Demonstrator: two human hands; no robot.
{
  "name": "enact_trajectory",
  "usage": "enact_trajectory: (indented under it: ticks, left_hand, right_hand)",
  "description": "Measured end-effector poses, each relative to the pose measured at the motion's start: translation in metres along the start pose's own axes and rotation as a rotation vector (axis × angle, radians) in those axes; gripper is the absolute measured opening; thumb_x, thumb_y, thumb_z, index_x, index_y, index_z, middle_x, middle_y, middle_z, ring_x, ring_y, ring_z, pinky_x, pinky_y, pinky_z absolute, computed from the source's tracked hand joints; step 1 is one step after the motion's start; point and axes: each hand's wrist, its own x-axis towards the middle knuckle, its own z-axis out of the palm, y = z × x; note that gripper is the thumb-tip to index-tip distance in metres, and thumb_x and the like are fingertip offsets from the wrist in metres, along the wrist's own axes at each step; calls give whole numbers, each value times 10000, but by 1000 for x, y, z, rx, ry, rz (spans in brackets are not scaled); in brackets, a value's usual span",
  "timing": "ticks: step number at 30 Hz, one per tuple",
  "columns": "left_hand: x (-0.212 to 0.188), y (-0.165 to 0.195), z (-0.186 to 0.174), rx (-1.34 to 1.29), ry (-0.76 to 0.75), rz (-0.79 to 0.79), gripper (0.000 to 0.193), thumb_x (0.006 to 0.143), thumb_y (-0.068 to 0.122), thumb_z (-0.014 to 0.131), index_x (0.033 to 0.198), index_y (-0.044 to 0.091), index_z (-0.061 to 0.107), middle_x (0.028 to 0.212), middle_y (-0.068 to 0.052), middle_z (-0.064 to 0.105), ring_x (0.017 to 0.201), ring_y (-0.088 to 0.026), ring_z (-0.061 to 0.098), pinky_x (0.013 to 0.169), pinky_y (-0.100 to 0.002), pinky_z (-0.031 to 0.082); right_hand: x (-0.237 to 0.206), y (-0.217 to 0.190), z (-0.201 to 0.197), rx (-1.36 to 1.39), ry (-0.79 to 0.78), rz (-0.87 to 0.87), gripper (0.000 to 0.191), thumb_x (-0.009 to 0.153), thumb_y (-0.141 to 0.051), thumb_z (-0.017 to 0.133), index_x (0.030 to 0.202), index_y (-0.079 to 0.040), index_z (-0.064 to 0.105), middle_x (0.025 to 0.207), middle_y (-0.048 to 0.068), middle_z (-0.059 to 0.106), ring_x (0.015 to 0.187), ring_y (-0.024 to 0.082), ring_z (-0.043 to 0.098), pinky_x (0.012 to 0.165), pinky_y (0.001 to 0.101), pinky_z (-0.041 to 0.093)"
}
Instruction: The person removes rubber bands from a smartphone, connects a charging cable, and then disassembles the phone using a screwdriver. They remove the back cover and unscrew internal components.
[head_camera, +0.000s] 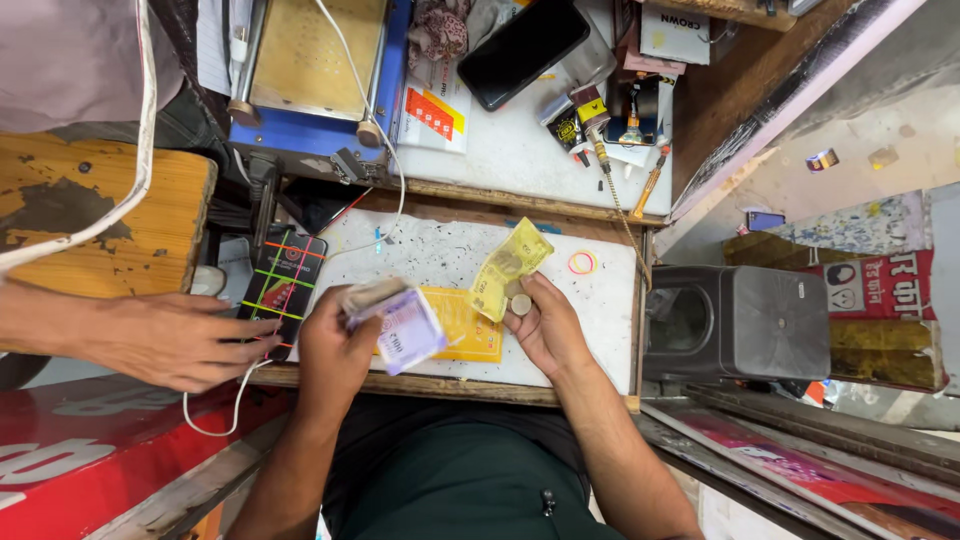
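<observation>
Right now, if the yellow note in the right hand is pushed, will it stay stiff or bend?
The yellow note looks floppy: it already creases above the right hand. It is probably very light, being thin paper. It may slip, since only the fingers pinch its lower end.

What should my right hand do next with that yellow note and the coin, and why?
Probably bring the yellow note across onto the banknotes in the left hand. The right hand pinches it with a coin beside the thumb, and the hands sit close above the white mat.
</observation>
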Motion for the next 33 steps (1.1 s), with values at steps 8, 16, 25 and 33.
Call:
enact_trajectory:
  ticks: [8, 16, 25, 33]
  left_hand:
    - [48, 20, 40, -342, -328, -277, 196, 966, 49, 645, 1146, -12, 688, 988, -67, 732, 849, -101, 682, 753, -252, 572]
    - [69, 37, 83, 46, -332, -136, 336, 920, 28, 632, 1254, 14, 598, 1013, -93, 752, 891, -140, 726, 743, -280, 577]
    - [69, 37, 82, -472, -374, -367, 275, 902, -118, 528, 1106, 11, 659, 1012, -85, 714, 866, -168, 697, 733, -302, 583]
    - [48, 46, 104, -168, -417, -63, 246, 908, 37, 542, 1131, 89, 632, 1001, -65, 690, 923, -121, 660, 812, -266, 544]
  right_hand:
    - [-1, 4, 5, -49, -15, 19, 293, 1043, -140, 477, 1269, 18, 576, 1141, 86, 698, 1010, 192, 721, 891, 353, 614]
    - [-6, 3, 11, -327, -72, 37, 277, 1028, -93, 565, 1285, -8, 623, 1138, 97, 717, 995, 155, 704, 887, 306, 590]
    - [-2, -5, 12, 59, -74, 88, 265, 1057, -338, 513, 978, -96, 589, 813, 42, 634, 724, 163, 651, 605, 272, 522]
    - [-9, 4, 21, -243, -56, 7, 196, 1036, -292, 578, 1003, -103, 619, 759, -15, 617, 541, 38, 497, 417, 189, 340]
